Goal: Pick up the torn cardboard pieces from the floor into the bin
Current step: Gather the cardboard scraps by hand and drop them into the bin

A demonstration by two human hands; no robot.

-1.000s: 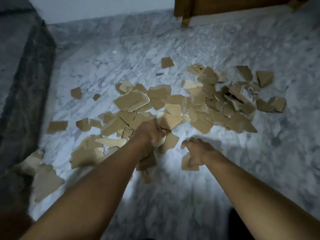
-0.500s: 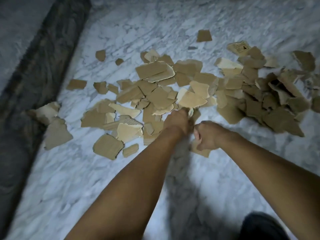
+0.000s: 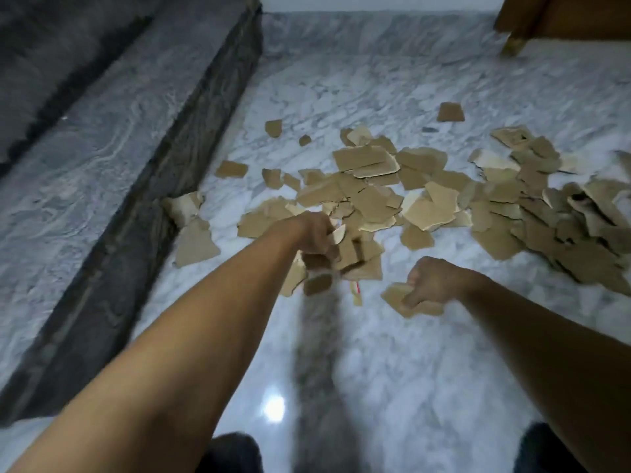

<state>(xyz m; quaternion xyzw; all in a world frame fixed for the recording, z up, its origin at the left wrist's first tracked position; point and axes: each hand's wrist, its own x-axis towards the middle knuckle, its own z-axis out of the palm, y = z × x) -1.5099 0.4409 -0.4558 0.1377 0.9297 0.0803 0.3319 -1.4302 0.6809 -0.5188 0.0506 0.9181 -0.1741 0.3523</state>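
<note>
Several torn brown cardboard pieces (image 3: 426, 199) lie scattered in a heap on the white marble floor (image 3: 392, 363). My left hand (image 3: 312, 233) grips a blurred bunch of cardboard pieces (image 3: 345, 257) just above the near edge of the heap. My right hand (image 3: 433, 281), lower and to the right, is curled round one flat cardboard piece (image 3: 396, 297) close to the floor. No bin is in view.
A dark raised stone step (image 3: 143, 233) runs diagonally along the left, with two cardboard pieces (image 3: 193, 233) against its edge. A wooden furniture leg (image 3: 512, 46) stands at the far right. Dark knees (image 3: 235, 452) show at the bottom edge.
The two hands have moved apart, the left to the left with its bunch, the right down and to the right with its piece. The camera has tilted up and back.
</note>
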